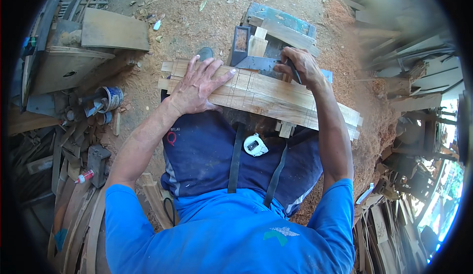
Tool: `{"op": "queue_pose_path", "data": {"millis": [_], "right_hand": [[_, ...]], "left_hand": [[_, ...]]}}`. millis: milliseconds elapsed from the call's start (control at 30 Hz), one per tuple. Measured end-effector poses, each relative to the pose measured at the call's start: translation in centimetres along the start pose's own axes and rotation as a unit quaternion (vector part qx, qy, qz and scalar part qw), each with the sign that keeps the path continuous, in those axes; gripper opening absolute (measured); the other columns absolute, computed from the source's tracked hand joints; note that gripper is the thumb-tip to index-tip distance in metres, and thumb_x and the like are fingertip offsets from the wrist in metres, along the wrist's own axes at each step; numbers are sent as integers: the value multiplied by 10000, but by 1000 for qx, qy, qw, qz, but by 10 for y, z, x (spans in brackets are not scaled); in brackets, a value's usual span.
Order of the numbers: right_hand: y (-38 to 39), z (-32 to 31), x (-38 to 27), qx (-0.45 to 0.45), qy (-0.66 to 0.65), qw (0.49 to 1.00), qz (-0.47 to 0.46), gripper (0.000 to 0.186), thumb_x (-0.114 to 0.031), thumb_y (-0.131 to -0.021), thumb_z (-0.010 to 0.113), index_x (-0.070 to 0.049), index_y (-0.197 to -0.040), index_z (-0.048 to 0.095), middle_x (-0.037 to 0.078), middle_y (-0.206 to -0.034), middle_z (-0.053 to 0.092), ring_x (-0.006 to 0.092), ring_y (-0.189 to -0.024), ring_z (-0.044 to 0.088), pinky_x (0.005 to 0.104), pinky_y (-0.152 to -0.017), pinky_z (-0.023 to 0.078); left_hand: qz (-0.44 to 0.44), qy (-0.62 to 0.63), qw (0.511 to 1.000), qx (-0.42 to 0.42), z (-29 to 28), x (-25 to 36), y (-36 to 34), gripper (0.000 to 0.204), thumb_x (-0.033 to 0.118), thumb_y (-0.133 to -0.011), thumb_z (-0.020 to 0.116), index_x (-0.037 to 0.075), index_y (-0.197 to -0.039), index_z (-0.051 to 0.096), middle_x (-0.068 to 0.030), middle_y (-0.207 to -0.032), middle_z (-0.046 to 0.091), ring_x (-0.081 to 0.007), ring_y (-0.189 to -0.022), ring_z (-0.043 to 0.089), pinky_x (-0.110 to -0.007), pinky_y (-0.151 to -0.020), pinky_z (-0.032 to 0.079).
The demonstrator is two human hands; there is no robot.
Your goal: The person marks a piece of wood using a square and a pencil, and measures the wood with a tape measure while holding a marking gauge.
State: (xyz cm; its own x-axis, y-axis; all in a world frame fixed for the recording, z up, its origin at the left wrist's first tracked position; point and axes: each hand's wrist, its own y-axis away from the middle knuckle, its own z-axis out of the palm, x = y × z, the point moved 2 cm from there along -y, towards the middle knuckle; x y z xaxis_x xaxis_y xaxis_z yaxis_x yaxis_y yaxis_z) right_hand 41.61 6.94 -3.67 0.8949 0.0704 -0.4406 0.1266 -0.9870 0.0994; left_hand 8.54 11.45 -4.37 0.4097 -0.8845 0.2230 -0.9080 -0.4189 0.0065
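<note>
Two pale wooden boards (268, 94) lie side by side across my lap area, with thin dark lines drawn over them. Spread across their left part is my left hand (199, 84), its thumb at the near edge and its fingers over the top, gripping them. Its index fingertip reaches close to a try square (240, 40) with a dark, framed handle. The square's metal blade (261, 63) runs to the right along the boards' far side. My right hand (301, 67) is closed round a dark, slim pencil (295, 72), beside the blade's end; its fingertips are partly hidden.
A white tape measure (255, 145) rests between my legs. Beyond the boards stands a worn, bluish wooden block (281, 20) with wood pieces on it. Sawdust covers the ground (197, 18). A bucket (112, 99) and scrap wood are at left; stacked offcuts (394, 229) at right.
</note>
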Motion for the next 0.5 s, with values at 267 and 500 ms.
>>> {"op": "queue_pose_path", "data": {"millis": [267,500], "right_hand": [[29,-49,-21,113,-72,990,34,446,-397,-798,869,-52,-902,606,129,-831,678,329,-793,673,429,-727,528],[119,-7,-131,239,-454,855,78,377,-189,-952,739,-14,-1242,573,55,-896,672,142,-779,648,302,-722,540]], "left_hand": [[-4,-12,1000,-11,-10,8,-2,1239,585,-583,913,240,-1620,329,-168,-1552,381,-355,-1492,338,-619,-1263,134],[2,197,961,194,-38,-3,-11,1194,657,-772,773,76,-1646,205,-195,-1659,298,-358,-1548,274,-521,-1277,171]]}}
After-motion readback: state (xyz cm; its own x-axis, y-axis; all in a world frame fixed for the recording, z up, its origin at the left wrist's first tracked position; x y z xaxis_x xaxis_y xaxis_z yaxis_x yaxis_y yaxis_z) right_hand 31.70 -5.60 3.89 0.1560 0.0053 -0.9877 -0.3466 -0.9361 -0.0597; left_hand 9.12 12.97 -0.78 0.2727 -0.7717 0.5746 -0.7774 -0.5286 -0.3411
